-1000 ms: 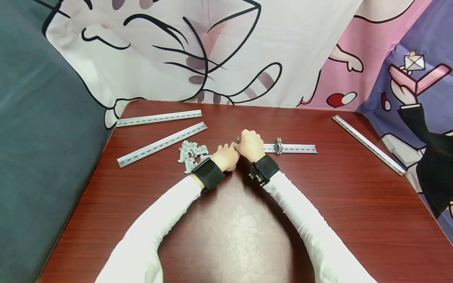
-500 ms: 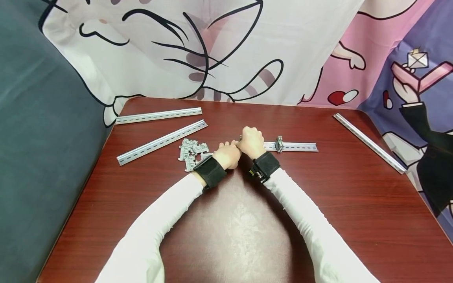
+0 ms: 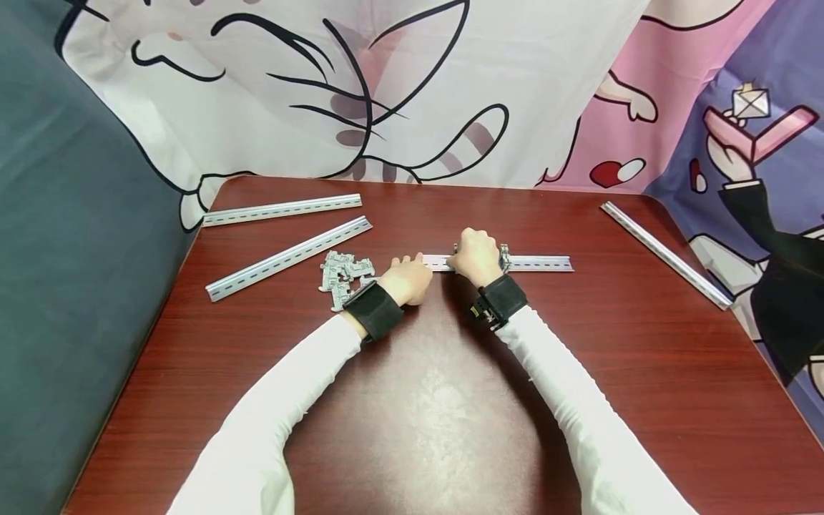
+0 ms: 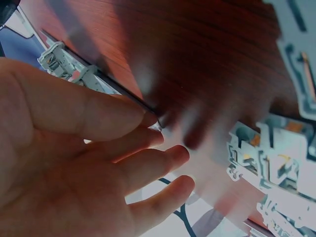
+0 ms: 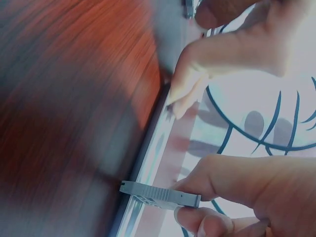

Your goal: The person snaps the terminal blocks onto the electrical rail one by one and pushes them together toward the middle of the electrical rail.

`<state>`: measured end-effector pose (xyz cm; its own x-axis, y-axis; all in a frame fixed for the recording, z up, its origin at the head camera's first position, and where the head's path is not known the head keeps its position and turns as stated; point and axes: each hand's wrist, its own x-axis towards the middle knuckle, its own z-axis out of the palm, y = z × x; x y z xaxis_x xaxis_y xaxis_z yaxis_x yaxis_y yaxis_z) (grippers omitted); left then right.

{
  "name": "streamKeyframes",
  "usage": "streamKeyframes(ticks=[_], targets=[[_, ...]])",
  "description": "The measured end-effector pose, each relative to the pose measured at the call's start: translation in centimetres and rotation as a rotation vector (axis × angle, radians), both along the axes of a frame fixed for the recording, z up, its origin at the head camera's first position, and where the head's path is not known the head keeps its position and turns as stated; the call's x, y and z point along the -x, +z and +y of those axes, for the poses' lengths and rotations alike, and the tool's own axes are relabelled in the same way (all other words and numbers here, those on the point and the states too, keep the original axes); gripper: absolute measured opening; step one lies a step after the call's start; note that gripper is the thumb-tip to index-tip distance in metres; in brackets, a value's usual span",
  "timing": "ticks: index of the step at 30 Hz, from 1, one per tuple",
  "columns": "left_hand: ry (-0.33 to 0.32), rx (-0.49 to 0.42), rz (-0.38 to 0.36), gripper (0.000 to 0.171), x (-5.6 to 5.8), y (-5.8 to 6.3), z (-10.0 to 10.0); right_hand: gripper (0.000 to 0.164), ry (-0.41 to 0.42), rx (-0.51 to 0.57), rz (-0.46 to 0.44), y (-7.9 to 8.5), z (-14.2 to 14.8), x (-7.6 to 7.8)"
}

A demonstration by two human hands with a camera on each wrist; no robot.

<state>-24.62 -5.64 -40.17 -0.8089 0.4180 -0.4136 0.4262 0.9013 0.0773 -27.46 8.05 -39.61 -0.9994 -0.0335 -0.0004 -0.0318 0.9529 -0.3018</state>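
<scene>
A slotted metal DIN rail (image 3: pixel 541 264) lies crosswise near the middle of the table. At its left end my left hand (image 3: pixel 407 280) pinches it between thumb and index finger, the other fingers spread in the left wrist view. My right hand (image 3: pixel 476 259) pinches a thin grey terminal block (image 5: pixel 160 194) by its outer end, and the block's other end sits across the rail. Just right of that hand, a second terminal block (image 3: pixel 505 257) stands on the rail, partly hidden by the hand.
Several loose terminal blocks (image 3: pixel 335 272) lie beside my left wrist. Two more rails, an upper one (image 3: pixel 283 209) and a slanted one (image 3: pixel 290 259), lie at the back left. Another rail (image 3: pixel 666 255) slants along the right table edge. A printed curtain (image 3: pixel 412 93) hangs behind.
My right hand has slid right along the rail with its terminal block, close to the second block. A stretch of rail now shows between the hands. My left hand stays at the rail's end.
</scene>
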Motion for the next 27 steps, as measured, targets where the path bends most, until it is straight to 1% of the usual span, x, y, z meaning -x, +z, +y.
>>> streamKeyframes(ticks=[3,8,16,24,27], targets=[[-0.004,-0.007,0.011,0.031,-0.2,0.0,0.1,0.021,-0.003,-0.02,0.016,0.0,0.8,0.0],[0.011,-0.018,0.026,0.031,-0.4,-0.1,0.2,0.023,-0.038,-0.017,0.013,0.0,2.1,-0.2],[-0.006,0.011,0.041,0.03,-0.5,-0.2,0.4,0.019,-0.095,-0.024,0.017,0.1,4.2,-0.3],[0.009,0.019,0.04,0.03,-0.5,-0.2,0.5,0.015,-0.12,-0.034,0.059,0.3,5.4,-0.6],[0.017,0.015,0.051,0.029,-0.5,-0.3,0.5,0.015,-0.131,-0.038,0.066,0.3,5.6,-0.6]])
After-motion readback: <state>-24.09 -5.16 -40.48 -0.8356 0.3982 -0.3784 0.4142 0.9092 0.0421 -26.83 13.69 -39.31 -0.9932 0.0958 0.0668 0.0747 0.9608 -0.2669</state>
